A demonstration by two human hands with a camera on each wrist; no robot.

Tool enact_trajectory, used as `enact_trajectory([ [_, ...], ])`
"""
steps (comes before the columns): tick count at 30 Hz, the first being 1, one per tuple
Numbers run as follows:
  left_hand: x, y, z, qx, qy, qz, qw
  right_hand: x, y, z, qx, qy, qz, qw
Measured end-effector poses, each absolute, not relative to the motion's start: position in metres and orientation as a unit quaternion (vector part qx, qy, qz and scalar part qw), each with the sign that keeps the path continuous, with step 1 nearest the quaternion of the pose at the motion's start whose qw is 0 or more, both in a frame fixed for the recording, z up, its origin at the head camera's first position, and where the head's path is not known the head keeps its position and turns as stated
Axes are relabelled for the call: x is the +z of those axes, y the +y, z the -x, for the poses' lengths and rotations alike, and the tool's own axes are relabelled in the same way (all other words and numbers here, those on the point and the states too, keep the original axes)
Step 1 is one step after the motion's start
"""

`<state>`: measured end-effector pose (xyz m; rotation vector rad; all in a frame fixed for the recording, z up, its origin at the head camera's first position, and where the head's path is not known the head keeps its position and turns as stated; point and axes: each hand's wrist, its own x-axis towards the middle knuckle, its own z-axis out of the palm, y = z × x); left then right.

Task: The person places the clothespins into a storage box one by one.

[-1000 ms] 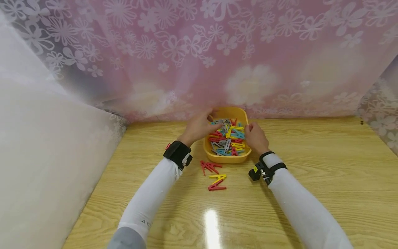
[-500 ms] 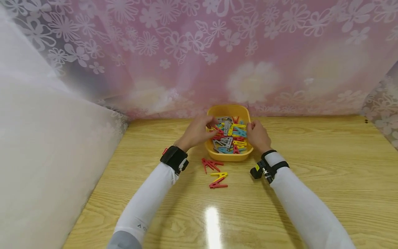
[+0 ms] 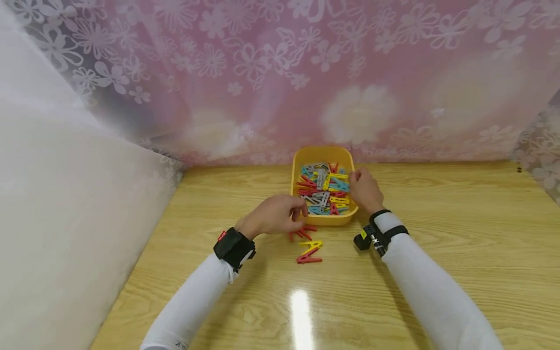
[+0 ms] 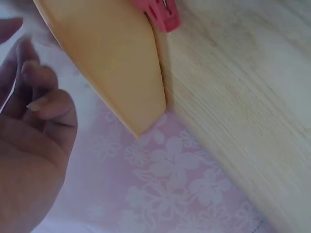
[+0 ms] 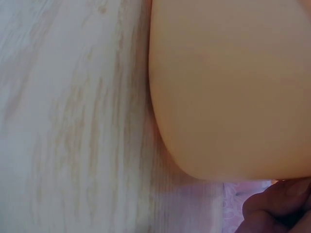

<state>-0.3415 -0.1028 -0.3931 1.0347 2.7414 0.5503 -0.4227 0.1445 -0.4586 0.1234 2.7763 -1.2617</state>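
A yellow plastic basket [image 3: 332, 221] holds a heap of red, yellow, blue and grey clothespins [image 3: 323, 181]. My right hand [image 3: 366, 190] grips its right rim; in the right wrist view the curled fingers [image 5: 277, 206] show at the edge of the basket wall [image 5: 233, 92]. Over the basket's front left corner hovers my left hand [image 3: 280, 214], fingers loosely bent, with nothing seen between them in the left wrist view. Partly hidden beneath it, red clothespins [image 3: 309, 228] lie on the table. Closer to me are a yellow clothespin [image 3: 316, 244] and a red clothespin [image 3: 308, 260].
The basket stands at the back of the wooden table [image 3: 437, 218], close against a pink flowered curtain [image 3: 271, 112]. A white sheet [image 3: 65, 209] borders the left side. Both wrists carry black straps [image 3: 234, 249].
My left hand has left the basket's inner left side and come toward me, to its front left corner. The right hand keeps its place on the rim.
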Motion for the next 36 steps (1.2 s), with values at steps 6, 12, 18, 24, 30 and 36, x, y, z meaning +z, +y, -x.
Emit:
enact_trajectory([
  [6,-0.399,-0.107,0.329,0.131,0.919,-0.339,0.150,-0.459,0.146,0.423,-0.419,0.906,-0.043,0.044],
  [12,-0.413,-0.109,0.329,0.108,0.921,-0.335,0.166,-0.458,0.147,0.425,-0.418,0.907,-0.045,0.037],
  [18,-0.424,-0.109,0.330,0.087,0.924,-0.340,0.154,-0.459,0.145,0.424,-0.418,0.906,-0.046,0.046],
  [24,-0.427,-0.108,0.329,0.072,0.927,-0.335,0.151,-0.458,0.144,0.423,-0.419,0.906,-0.040,0.044],
  [30,-0.421,-0.109,0.328,0.062,0.927,-0.337,0.154,-0.459,0.144,0.422,-0.419,0.906,-0.044,0.040],
  [36,-0.425,-0.114,0.328,0.045,0.931,-0.338,0.127,-0.461,0.145,0.422,-0.418,0.907,-0.040,0.034],
])
